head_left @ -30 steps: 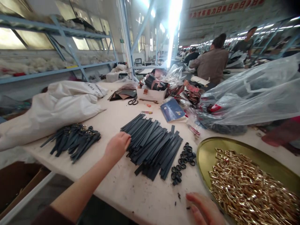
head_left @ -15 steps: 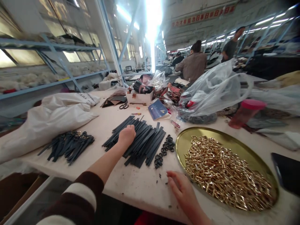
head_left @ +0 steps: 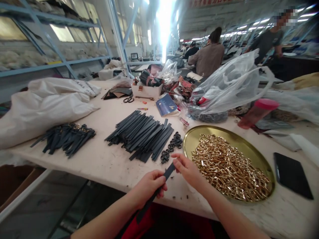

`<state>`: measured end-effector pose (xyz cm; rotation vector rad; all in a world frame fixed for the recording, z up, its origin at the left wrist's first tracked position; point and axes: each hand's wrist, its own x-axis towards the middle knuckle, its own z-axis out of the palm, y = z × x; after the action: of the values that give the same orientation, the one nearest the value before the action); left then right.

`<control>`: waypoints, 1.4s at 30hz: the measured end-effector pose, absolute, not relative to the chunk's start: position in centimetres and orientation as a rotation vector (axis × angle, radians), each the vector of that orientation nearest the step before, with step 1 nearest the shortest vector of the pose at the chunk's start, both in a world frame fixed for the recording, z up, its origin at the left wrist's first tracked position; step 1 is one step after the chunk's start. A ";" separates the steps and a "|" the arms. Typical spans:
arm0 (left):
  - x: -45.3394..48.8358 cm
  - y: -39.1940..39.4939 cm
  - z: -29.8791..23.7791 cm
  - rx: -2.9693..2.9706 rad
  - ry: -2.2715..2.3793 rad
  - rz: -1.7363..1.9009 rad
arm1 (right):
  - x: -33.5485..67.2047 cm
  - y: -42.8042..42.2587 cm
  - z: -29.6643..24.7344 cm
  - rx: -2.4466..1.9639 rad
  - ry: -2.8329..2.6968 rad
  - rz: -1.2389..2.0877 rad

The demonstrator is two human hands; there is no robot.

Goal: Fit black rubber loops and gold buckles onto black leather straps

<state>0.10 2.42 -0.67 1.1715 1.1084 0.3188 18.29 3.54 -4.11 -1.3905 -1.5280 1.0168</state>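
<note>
A dark strap (head_left: 169,170) slants up from my lap between both hands. My left hand (head_left: 151,185) is closed around its middle, thumb on top. At the strap's upper end, my right hand (head_left: 187,170) pinches the tip between thumb and fingers. Beyond my hands lies a pile of flat dark straps (head_left: 139,134). Small black loops (head_left: 171,146) are clustered just past my right fingertips. To the right, an oval gold tray (head_left: 238,141) holds a heap of gold metal buckles (head_left: 229,172). A bundle of dark straps with gold hardware (head_left: 68,139) lies at the left.
A white sack (head_left: 47,103) covers the table's left side. Scissors (head_left: 128,99), a blue booklet (head_left: 166,104) and a white box (head_left: 146,92) are farther back. Clear plastic bags (head_left: 231,83), a pink-lidded jar (head_left: 258,113) and a black phone (head_left: 292,174) stand or lie rightward.
My left hand has come back from the strap pile with one strap. My right hand has risen from the table and grips its end. The view has shifted, and a person at right has moved.
</note>
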 end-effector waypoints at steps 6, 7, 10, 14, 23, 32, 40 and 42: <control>0.4 3.1 -0.2 0.685 1.120 0.472 | 21.2 9.5 -4.4 -1.918 -2.221 -0.093; 0.3 3.2 -0.3 0.664 1.113 0.472 | 21.3 10.1 -4.6 -1.940 -2.281 -0.138; -0.1 3.3 -0.6 0.623 1.086 0.470 | 21.4 10.6 -5.0 -1.903 -2.376 -0.147; -0.4 3.7 -1.0 0.601 1.075 0.481 | 21.0 9.3 -5.2 -1.750 -2.381 0.033; 0.0 3.1 -0.8 0.643 1.106 0.467 | 18.8 5.1 -4.1 -1.494 -1.326 1.255; 0.8 1.6 -1.7 0.920 1.131 0.512 | 17.0 3.2 -3.5 -1.042 -0.245 1.647; 0.2 1.0 -1.8 1.427 1.244 0.407 | 16.7 1.1 -3.6 -1.155 -0.606 1.532; -0.3 0.8 -1.1 1.608 1.270 0.332 | 16.8 0.6 -3.6 -1.222 -0.763 1.478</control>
<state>-0.28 0.78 -1.12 1.6085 1.2697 0.3315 16.83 0.61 -3.64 -1.2223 -0.7633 1.4783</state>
